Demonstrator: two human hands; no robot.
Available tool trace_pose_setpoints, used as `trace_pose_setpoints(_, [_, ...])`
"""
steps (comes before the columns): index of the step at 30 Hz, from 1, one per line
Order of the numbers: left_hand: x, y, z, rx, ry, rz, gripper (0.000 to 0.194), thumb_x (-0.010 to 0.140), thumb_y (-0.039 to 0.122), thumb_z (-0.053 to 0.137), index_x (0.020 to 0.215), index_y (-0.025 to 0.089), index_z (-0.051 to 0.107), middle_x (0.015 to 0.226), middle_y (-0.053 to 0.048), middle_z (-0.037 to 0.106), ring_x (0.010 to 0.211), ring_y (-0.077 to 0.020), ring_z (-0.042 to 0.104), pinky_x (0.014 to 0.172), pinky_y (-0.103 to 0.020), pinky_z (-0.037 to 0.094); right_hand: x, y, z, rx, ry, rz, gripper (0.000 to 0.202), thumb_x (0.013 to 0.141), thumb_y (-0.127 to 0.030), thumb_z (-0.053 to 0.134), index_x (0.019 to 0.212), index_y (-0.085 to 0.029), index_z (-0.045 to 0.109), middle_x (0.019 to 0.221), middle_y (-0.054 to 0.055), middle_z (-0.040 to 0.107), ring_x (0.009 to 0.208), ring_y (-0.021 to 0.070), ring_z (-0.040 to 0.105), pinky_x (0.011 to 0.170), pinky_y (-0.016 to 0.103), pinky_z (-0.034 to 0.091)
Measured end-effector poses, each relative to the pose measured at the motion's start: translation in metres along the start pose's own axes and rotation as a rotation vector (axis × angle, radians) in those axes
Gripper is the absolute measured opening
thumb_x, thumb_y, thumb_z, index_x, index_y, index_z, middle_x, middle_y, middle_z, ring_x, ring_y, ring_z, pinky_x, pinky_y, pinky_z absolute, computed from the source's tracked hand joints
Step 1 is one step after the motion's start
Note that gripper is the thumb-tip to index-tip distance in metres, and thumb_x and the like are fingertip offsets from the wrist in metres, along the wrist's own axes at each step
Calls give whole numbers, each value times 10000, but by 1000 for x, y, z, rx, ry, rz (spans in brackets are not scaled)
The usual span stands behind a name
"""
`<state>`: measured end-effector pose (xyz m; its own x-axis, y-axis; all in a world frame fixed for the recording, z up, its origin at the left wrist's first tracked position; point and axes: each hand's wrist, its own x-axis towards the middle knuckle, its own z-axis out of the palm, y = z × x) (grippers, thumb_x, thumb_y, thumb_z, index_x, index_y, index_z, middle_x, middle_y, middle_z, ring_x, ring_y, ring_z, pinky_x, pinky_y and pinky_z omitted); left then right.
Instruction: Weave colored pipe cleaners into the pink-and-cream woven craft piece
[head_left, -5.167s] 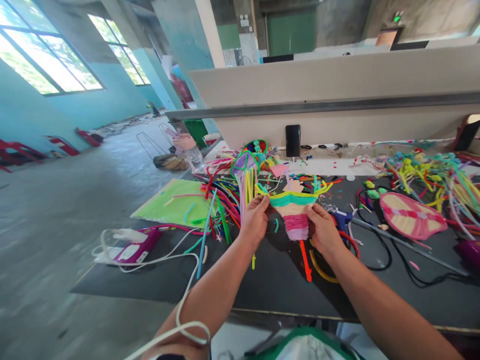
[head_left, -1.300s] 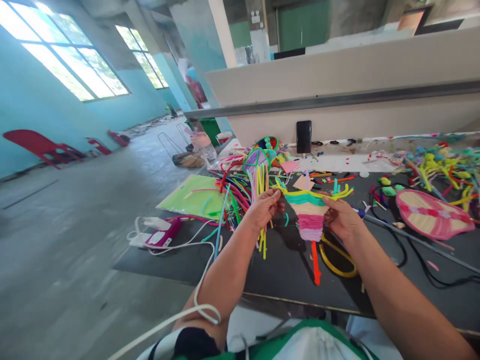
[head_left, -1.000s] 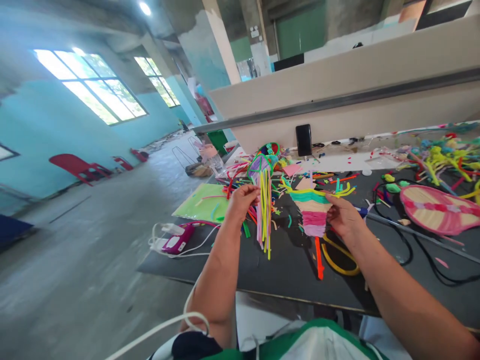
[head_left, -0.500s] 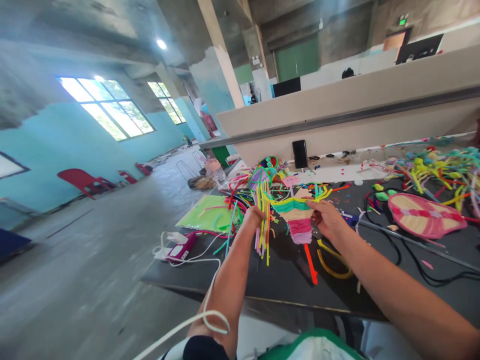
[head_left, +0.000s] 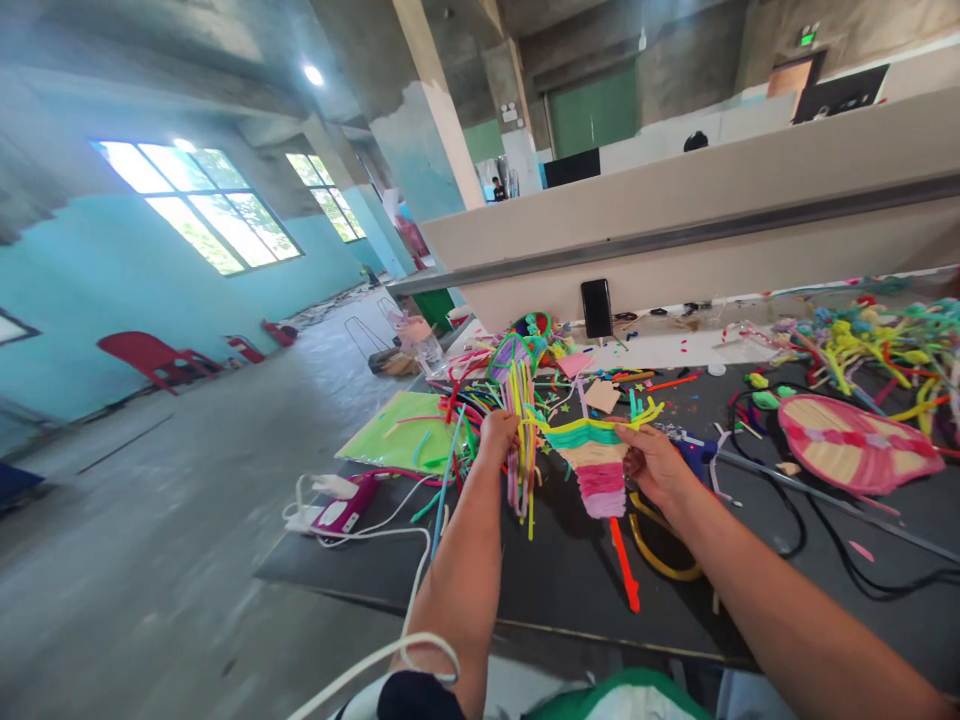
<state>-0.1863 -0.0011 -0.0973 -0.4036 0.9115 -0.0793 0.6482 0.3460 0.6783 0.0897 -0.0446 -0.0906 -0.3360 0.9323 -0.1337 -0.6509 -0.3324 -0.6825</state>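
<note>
My left hand [head_left: 501,436] is closed around a bundle of long yellow, pink and purple pipe cleaners [head_left: 520,470] hanging down over the black table. A tapering striped piece made of pipe cleaners [head_left: 601,468], with yellow, green, cream, magenta and pink bands, hangs to its right. A loose yellow end reaches from its upper left edge to my left hand. My right hand [head_left: 649,462] pinches the piece by its upper right edge, with my lower fingers partly hidden. An orange-red pipe cleaner strip [head_left: 625,565] sticks out below its narrow end.
On the left are a green sheet pack [head_left: 401,430] and a purple power strip [head_left: 346,503] with white cables. A pink and cream leaf-shaped piece [head_left: 851,440], black cords and heaped pipe cleaners [head_left: 885,350] lie right. A phone [head_left: 597,308] stands behind.
Both hands keep their holds. The striped piece sits slightly lower and its front turns a little more toward me. My view has shifted slightly, bringing a cream square behind it into sight.
</note>
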Motion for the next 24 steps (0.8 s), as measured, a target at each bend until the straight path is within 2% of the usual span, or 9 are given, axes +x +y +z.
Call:
trace_pose_setpoints(2, [-2, -6, -1, -118, 9, -13, 269, 888, 312, 475, 1024, 108, 585, 770, -49, 628, 658, -142, 605, 600, -276, 504, 0, 2, 0, 6, 7, 14, 263, 547, -181, 818, 757, -155, 663, 481, -65, 563, 383, 35, 437, 383, 153, 323])
trace_pose_setpoints(3, [-2, -9, -2, -182, 16, -11, 242, 866, 294, 470, 967, 108, 588, 629, -13, 585, 542, -121, 567, 523, -240, 466, 0, 3, 1, 8, 1, 19, 264, 537, -163, 819, 747, -156, 660, 498, -62, 576, 397, 37, 452, 392, 152, 335])
trace_pose_setpoints(4, [-3, -10, -3, -243, 23, 0, 215, 835, 278, 475, 924, 116, 584, 536, 19, 531, 461, -105, 522, 471, -217, 426, 0, 4, 1, 9, -4, 21, 263, 530, -153, 818, 739, -158, 657, 513, -59, 587, 409, 40, 467, 399, 151, 345])
trace_pose_setpoints(6, [-5, -11, -6, -361, 34, 36, 173, 768, 259, 504, 874, 138, 567, 483, 52, 477, 402, -88, 470, 428, -199, 379, 0, 5, 2, 4, 1, 18, 247, 527, -153, 819, 706, -161, 649, 526, -51, 602, 420, 46, 485, 402, 152, 353])
trace_pose_setpoints(11, [-10, -4, -12, -628, 106, 154, 201, 687, 302, 551, 840, 172, 531, 551, 55, 507, 434, -75, 479, 435, -193, 367, -2, 5, 3, -10, 7, 14, 230, 537, -168, 819, 690, -172, 647, 590, -28, 662, 450, 62, 538, 413, 160, 371])
trace_pose_setpoints(16, [-11, 2, -13, -850, 265, 266, 264, 736, 363, 563, 920, 187, 493, 854, -8, 626, 595, -67, 568, 597, -214, 474, -3, 7, 4, -22, -45, 30, 232, 550, -158, 810, 731, -173, 665, 637, -11, 684, 477, 79, 567, 472, 188, 435])
trace_pose_setpoints(19, [-10, 4, -17, -1023, 373, 355, 233, 771, 346, 570, 911, 183, 479, 895, -32, 630, 660, -87, 598, 686, -256, 504, -3, 9, 4, -21, -12, 42, 234, 540, -133, 811, 712, -176, 658, 582, -32, 657, 445, 70, 540, 449, 183, 415])
trace_pose_setpoints(22, [-13, 7, -25, -1034, 515, 401, 218, 811, 349, 550, 941, 189, 478, 896, -28, 622, 675, -96, 599, 714, -271, 503, -2, 10, 3, -21, 20, 37, 220, 542, -150, 817, 657, -176, 631, 554, -42, 637, 441, 65, 531, 420, 175, 377])
trace_pose_setpoints(24, [-19, 10, -31, -924, 663, 458, 220, 826, 355, 550, 969, 194, 505, 893, -25, 618, 701, -108, 597, 723, -274, 492, -2, 11, 3, -26, 17, 33, 218, 552, -172, 818, 658, -177, 628, 566, -40, 641, 449, 68, 536, 430, 181, 386])
